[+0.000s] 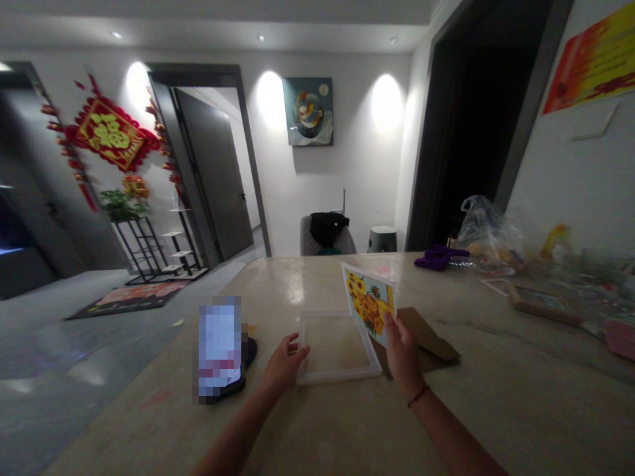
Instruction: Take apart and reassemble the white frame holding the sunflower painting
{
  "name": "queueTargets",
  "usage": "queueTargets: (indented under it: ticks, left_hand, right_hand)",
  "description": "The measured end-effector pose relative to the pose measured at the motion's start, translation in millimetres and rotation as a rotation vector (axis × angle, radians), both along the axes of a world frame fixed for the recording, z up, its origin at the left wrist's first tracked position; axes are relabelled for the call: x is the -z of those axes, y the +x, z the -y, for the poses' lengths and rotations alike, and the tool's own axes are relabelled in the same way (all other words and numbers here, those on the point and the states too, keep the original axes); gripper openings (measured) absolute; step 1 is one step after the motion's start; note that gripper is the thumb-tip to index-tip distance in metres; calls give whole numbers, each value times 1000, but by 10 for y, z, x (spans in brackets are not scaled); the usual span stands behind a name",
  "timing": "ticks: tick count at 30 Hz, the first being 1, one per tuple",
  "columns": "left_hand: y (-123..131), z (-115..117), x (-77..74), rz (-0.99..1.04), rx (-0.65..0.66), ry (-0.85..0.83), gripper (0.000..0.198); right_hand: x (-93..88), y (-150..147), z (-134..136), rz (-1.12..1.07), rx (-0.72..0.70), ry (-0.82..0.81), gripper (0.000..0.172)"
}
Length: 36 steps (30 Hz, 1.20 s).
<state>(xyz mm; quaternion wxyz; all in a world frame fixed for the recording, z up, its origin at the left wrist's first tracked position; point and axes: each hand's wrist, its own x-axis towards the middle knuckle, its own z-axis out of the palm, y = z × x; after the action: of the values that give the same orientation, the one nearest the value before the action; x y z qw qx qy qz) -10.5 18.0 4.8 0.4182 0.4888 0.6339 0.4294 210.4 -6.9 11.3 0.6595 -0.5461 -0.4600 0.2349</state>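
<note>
My right hand is closed on the lower right side of a sunflower picture, a white-bordered print that stands tilted above the table. Just left of it lies a clear picture frame with a whitish rim, and the tabletop shows through its middle. My left hand grips this frame's left edge, thumb on the near side and fingers curled beside it. Beneath the print and my right hand is a brown backing board, partly hidden by them.
A phone, its screen blurred out, leans on a dark stand left of my left hand. Farther right on the marble table are a purple cloth, a plastic bag and a wooden frame. A chair stands beyond the far edge.
</note>
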Motion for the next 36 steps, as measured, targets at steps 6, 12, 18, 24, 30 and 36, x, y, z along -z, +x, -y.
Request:
queueTargets:
  ticks: [6, 12, 18, 24, 30, 36]
  left_hand:
    - [-44, -44, 7, 51, -43, 47, 27]
    - [8, 29, -171, 218, -7, 73, 29]
    - [80, 130, -302, 678, 300, -159, 53]
    - [49, 138, -240, 614, 210, -53, 43]
    - [25, 150, -273, 571, 163, 45, 45]
    - [47, 173, -296, 569, 198, 80, 46]
  right_hand:
    - [-33, -26, 44, -13, 53, 16, 45]
    - [25, -29, 86, 357, -5, 251, 36]
    - [1, -8, 142, 1077, -176, 570, 39]
    - [86, -61, 83, 1199, -124, 566, 41]
    - [217, 10, -74, 899, 114, 322, 41]
    - [172, 9, -27, 939, 164, 289, 38]
